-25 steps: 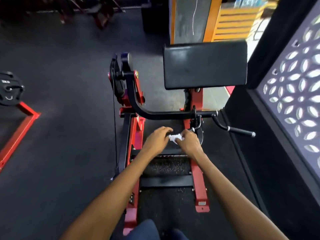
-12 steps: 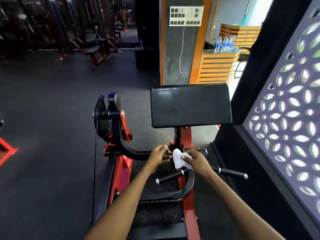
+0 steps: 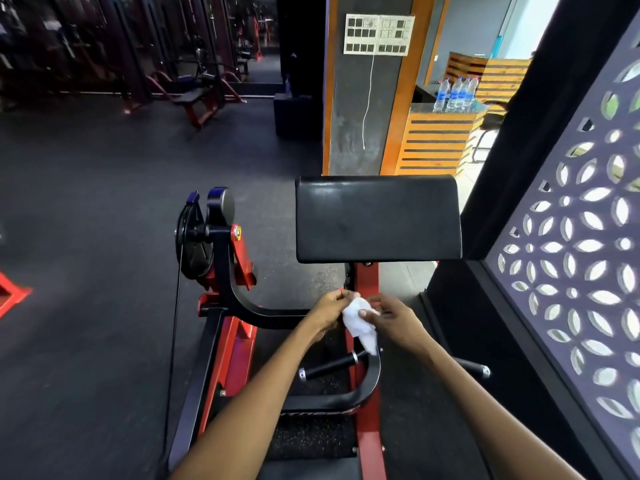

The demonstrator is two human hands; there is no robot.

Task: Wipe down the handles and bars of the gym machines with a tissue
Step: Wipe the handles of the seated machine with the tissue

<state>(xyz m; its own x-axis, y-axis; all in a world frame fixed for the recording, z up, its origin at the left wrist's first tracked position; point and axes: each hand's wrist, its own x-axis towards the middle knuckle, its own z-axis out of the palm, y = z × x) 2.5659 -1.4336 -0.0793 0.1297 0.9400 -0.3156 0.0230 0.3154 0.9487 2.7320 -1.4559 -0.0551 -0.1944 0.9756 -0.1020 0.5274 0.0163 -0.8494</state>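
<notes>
A red and black gym machine (image 3: 228,327) with a black pad (image 3: 377,218) is seen. Below the pad, a white tissue (image 3: 360,323) is pinched by both hands, left hand (image 3: 327,311) and right hand (image 3: 394,320), above a black handle (image 3: 329,367).

tissue (image 3: 360,323) between hands, below pad (image 3: 377,218)
</notes>
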